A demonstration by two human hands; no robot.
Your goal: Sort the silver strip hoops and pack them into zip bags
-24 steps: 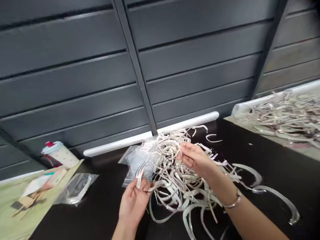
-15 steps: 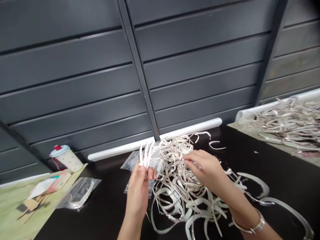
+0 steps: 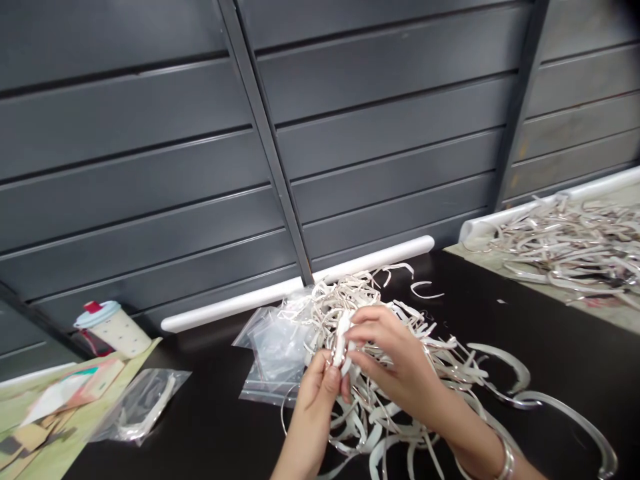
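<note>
My left hand (image 3: 320, 383) is closed around a small bundle of curved white strips (image 3: 342, 340) with shiny silvery edges, held upright. The fingers of my right hand (image 3: 383, 343) are closed against the right side of this bundle, gripping at its strips. Below and behind both hands spreads a large tangled heap of similar curved strips (image 3: 367, 413), partly hidden by my hands. Clear plastic bags (image 3: 277, 357) lie just left of the heap.
Another pile of strips (image 3: 565, 247) lies at the right. Two long curved pieces (image 3: 565, 407) rest nearby on the black table (image 3: 210, 427). A bagged piece (image 3: 143, 407), a lidded cup (image 3: 117, 330) and cardboard scraps (image 3: 37, 433) are left. A white tube (image 3: 240, 307) lines the grey wall.
My left hand has moved right with its strips, over the heap. My right hand has come from the heap to meet the bundle. The view has shifted slightly.
</note>
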